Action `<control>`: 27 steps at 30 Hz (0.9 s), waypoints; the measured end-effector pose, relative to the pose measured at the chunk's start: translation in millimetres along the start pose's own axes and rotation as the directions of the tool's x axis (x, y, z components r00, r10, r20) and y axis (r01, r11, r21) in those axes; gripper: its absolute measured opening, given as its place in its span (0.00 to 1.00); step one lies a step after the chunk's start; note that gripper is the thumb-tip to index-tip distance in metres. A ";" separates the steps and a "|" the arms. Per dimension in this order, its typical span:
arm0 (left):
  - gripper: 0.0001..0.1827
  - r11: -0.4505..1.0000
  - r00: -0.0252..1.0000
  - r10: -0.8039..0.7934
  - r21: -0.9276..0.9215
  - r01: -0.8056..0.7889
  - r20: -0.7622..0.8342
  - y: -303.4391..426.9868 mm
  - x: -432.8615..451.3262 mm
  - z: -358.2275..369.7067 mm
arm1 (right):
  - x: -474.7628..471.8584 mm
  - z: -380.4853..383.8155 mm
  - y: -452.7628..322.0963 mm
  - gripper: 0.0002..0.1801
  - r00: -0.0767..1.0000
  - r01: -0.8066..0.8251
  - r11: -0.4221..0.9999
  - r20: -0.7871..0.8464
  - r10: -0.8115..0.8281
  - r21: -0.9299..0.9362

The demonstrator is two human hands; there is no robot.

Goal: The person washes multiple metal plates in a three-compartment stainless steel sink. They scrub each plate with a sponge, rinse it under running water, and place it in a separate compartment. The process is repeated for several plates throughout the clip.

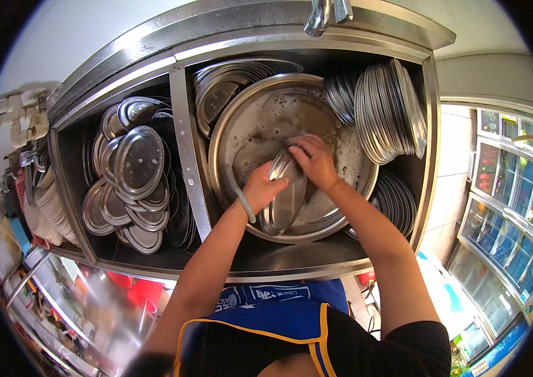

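Note:
An oval stainless steel plate (290, 202) is tilted over a wide round metal basin (217, 155) of murky, sudsy water. My left hand (266, 186), with a pale bangle at the wrist, grips the plate's left side, thumb on top. My right hand (311, 158) bends over the plate's upper end with its fingers curled; whether it holds anything beneath them is hidden. Under the water, at the basin's lower right, the rim of another metal plate (327, 217) shows.
Steel plates stand packed at the right (379, 113), lower right (393, 202) and upper left (228, 85) of the basin. Beyond the sink divider (186, 127), oval plates (139, 162) lie heaped. A faucet (318, 21) hangs above; white plates (52, 214) stand far left.

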State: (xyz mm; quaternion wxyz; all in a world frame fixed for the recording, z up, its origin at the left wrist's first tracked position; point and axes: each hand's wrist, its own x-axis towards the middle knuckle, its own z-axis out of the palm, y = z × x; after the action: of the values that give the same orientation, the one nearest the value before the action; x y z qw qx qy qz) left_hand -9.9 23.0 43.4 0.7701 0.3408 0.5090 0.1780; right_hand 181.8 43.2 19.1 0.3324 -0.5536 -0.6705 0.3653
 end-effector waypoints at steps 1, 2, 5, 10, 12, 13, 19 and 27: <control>0.24 1.000 1.000 -0.014 -0.011 0.014 0.001 -0.9 0.8 0.9 | 1.5 -1.9 9.5 0.11 0.990 -0.128 0.991 -0.072 0.124 -0.044; 0.24 0.998 0.999 -0.040 -0.043 0.040 -0.001 -2.0 1.7 1.9 | 4.0 -2.8 19.8 0.12 0.976 -0.215 0.976 -0.043 0.215 -0.013; 0.24 0.985 0.998 -0.032 -0.171 0.022 -0.057 -5.0 6.0 5.2 | 13.0 -0.3 43.9 0.16 0.819 -0.509 0.820 -0.147 0.555 0.261; 0.23 0.998 0.980 -0.033 0.047 0.043 -0.198 -16.4 10.3 5.9 | 19.7 10.1 40.2 0.23 0.827 -0.483 0.780 -0.086 0.556 0.398; 0.23 0.996 0.988 0.043 0.079 -0.031 -0.150 -26.3 12.2 7.1 | 18.0 11.6 21.8 0.25 0.974 -0.226 0.954 -0.027 0.226 -0.199; 0.23 0.993 0.989 0.084 0.094 -0.072 -0.123 -32.4 13.9 8.5 | 17.4 14.1 9.4 0.25 0.979 -0.202 0.955 -0.002 0.206 -0.218; 0.27 0.873 0.964 0.227 0.467 -0.139 -0.136 -60.8 29.0 11.9 | 36.5 61.3 -74.7 0.28 0.910 -0.392 0.871 -0.016 0.415 0.297; 0.27 0.992 0.971 -0.093 0.065 0.109 -0.219 -45.2 -5.1 13.2 | 63.9 13.0 -0.3 0.33 0.916 -0.366 0.925 -0.216 0.339 -0.104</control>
State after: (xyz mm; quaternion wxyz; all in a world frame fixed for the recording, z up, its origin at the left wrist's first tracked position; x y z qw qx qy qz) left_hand -3.4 -16.5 18.2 0.7049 0.3224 0.6125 0.1548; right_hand 159.9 104.5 15.3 0.2845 -0.7208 -0.5480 0.3148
